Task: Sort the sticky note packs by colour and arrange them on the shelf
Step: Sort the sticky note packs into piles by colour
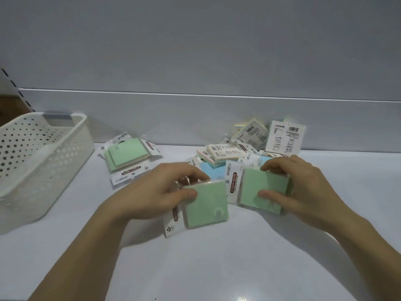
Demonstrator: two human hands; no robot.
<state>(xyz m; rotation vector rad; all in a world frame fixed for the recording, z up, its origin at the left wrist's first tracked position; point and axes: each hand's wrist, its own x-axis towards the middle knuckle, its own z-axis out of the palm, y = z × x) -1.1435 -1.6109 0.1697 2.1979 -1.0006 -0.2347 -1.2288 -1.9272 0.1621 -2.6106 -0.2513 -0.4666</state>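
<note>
Shelf [217, 268], white; both forearms enter from the near edge.

Left hand [158, 187]: pinches the left pack [208, 207], a green one. The thumb lies flat on its top face and the fingers curl over its far edge. The pack's white header strip runs near to far along its left side.

Right hand [303, 183]: grips the right pack [256, 183], also green, in the same way, with the thumb on top and the fingers hooked over the far edge. Its header strip, printed "STICKY NOTE", faces the left pack, and the two packs sit just beside each other.

Green stack [125, 155]: two or three green packs overlapped on the shelf, farther back and to the left of the left hand. They lie askew, with headers pointing different ways. The left hand is the nearer of the two. As a judgement, both held packs belong here, so the coming move runs leftward and away from the person.

Pile [230, 153]: unsorted packs behind the hands, with a blue pack [209, 170] at its near edge, pale pink and cream ones above, and several back-side up. One pack [284, 136] leans against the rear wall.

Basket [39, 161]: white and perforated, at far left, just left of the green stack. No packs show in the part of its inside that is in view.
</note>
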